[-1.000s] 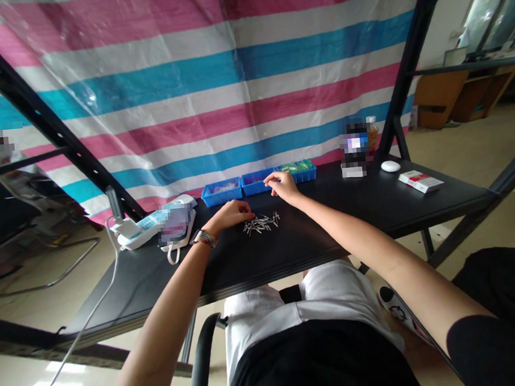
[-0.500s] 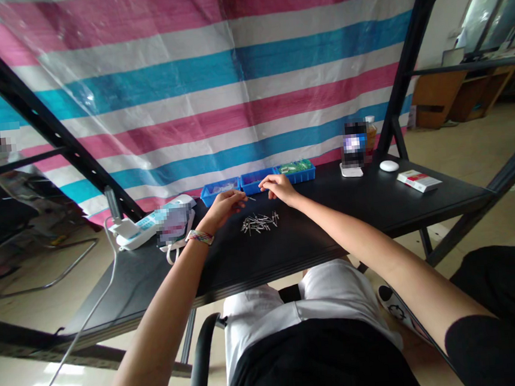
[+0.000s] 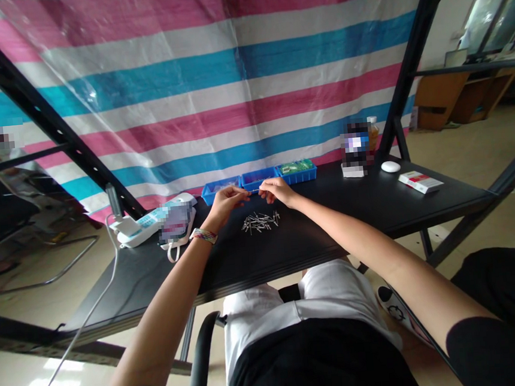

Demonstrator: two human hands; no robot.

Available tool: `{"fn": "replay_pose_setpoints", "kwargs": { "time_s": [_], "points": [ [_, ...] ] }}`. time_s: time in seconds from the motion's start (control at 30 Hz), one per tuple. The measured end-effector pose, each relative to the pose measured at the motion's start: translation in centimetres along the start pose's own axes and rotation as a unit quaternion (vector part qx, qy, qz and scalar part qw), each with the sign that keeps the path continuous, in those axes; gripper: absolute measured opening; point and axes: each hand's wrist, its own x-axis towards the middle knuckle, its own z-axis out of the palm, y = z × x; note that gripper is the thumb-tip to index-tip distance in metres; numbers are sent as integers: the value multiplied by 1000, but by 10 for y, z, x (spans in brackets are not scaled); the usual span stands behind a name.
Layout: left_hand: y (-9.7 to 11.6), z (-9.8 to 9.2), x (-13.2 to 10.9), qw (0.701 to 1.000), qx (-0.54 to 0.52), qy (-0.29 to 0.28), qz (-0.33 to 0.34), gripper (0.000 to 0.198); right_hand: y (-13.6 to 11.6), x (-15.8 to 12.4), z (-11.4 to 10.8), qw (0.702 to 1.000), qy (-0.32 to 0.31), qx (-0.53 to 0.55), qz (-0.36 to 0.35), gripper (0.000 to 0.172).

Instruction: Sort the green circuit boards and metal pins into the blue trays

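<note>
My left hand (image 3: 227,201) is closed in a pinch on one end of a thin silvery rod-like piece (image 3: 255,191). Across from it, my right hand (image 3: 279,192) has its fingertips pinched at the other end of that piece. Both hands are held above the black table, just in front of the blue bins. Below them lies a loose pile of slim silvery metal pieces (image 3: 260,221), too small to name exactly.
Three blue bins stand along the back: the left bin (image 3: 209,197) with clear bits, the middle bin (image 3: 260,175), the right bin (image 3: 309,174) with green pieces. A power strip (image 3: 160,216) and phone (image 3: 176,220) lie left; a white-red box (image 3: 420,182) and white oval object (image 3: 390,167) lie right.
My left hand has brought the thin piece level between the hands. My right fingertips, apart from it before, now meet its other end.
</note>
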Motion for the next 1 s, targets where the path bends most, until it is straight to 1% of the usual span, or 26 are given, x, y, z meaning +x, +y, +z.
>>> {"fn": "replay_pose_setpoints", "kwargs": {
  "time_s": [0.27,0.5,0.7,0.87,1.0],
  "points": [
    [0,2,0,1000,25,-12,5,45,1,0,1,1000,-7,-3,12,22],
    [-2,1,0,999,25,-16,15,36,-1,-2,2,1000,-6,4,11,24],
    [-1,2,-1,999,36,-20,18,36,0,-2,1,1000,-4,-3,21,27],
    [-2,2,0,999,37,-33,17,38,3,0,0,1000,4,-8,3,21],
    [-3,2,1,999,24,-25,-14,45,9,2,-2,1000,-6,-13,-28,16]
  ]
}}
